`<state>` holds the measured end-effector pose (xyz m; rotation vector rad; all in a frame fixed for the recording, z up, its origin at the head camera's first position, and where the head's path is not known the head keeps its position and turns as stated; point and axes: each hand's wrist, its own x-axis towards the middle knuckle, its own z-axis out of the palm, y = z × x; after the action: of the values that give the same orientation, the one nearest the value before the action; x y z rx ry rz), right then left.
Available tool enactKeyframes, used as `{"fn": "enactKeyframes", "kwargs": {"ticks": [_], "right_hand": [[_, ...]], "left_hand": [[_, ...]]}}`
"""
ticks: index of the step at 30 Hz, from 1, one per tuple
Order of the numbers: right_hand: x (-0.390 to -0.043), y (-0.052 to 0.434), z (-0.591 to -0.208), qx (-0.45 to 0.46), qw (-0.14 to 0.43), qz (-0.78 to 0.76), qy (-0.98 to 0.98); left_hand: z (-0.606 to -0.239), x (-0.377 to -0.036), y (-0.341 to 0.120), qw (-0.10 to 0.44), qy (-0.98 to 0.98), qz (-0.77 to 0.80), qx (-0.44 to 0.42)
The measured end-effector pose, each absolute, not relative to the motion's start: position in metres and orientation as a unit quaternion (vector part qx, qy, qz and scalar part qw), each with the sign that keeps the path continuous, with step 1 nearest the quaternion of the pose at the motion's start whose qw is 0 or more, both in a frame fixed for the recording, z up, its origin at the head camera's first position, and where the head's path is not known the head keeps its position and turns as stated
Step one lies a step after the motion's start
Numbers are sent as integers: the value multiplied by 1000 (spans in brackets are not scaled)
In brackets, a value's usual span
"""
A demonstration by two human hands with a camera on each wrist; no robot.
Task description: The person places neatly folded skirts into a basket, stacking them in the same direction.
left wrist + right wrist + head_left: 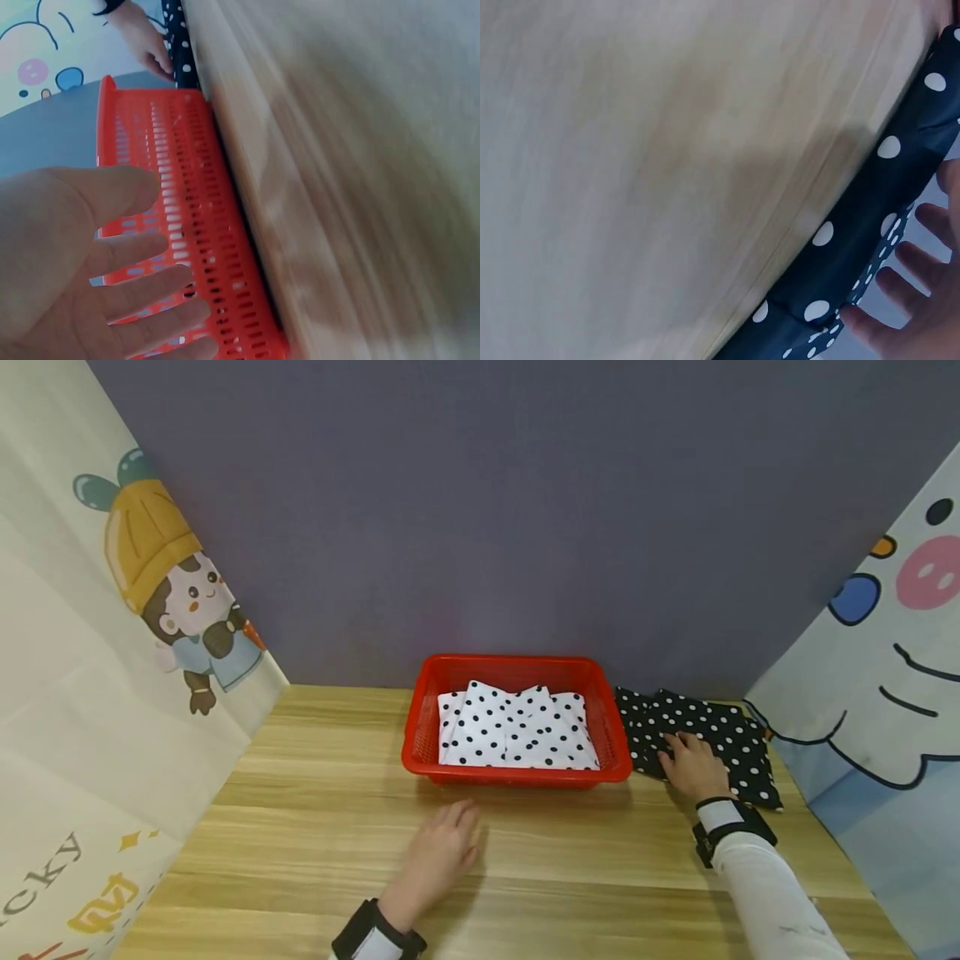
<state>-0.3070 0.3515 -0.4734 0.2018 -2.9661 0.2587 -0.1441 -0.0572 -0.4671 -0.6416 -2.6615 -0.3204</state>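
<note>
Left hand [437, 858], fingers loose, is held near a red basket [517, 775]; at right, black cloth [718, 731] is overlapped by the loose-fingered right hand [697, 770].

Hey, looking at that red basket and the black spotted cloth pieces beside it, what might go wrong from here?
The black dotted cloths overlap under the right grip, so lifting one might drag another along.

The red basket sits close beside them, so a sideways move could bump its rim.

The left grip is in front of the basket, not holding it, so a bump might shift it.
</note>
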Motion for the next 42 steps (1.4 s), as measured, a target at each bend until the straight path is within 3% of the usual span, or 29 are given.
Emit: {"fn": "enactKeyframes", "kwargs": {"ticks": [9,23,42], "right_hand": [[-307,349,-479,37,8,85,-996],[-285,356,-484,67,16,88,-994],[-234,364,-482,112,38,77,-990]], "left_hand": [[-465,-137,-43,136,-955,-118,-234],[-477,-136,-27,197,-941,-100,-258],[-481,-136,-14,227,-929,-57,-288]]}}
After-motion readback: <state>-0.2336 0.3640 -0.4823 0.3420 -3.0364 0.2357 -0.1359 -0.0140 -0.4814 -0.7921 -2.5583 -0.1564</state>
